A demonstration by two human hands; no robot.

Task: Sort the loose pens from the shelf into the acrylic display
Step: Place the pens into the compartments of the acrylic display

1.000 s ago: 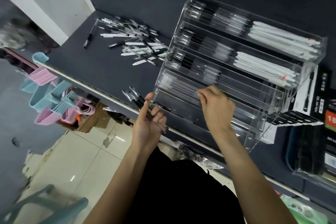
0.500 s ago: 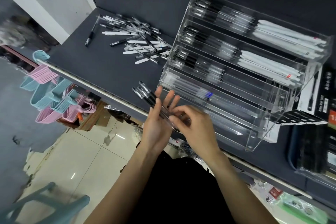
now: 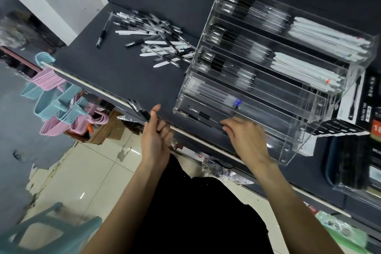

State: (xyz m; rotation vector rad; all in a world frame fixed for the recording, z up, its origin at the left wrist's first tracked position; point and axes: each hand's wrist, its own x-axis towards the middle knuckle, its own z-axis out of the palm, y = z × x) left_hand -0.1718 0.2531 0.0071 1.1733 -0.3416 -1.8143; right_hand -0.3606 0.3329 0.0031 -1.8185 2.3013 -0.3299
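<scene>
R hand (image 3: 245, 138) pinches a pen (image 3: 203, 115) in the display (image 3: 292, 138) bottom tray, long axis 10-to-4 o'clock. L hand (image 3: 155, 140) grips spare pens (image 3: 140, 109) at 9 o'clock, hands apart; R is nearer the tray.

On the shelf (image 3: 123, 72) the acrylic display (image 3: 288, 80) stands to the right, with the loose pens (image 3: 156, 35) heaped behind and to its left. At the shelf's front edge the left hand (image 3: 155, 138) holds a bundle of pens (image 3: 139, 109); the right hand (image 3: 245, 138) is at the display's lowest tier. Hangers (image 3: 57, 105) hang below the shelf, far left.
</scene>
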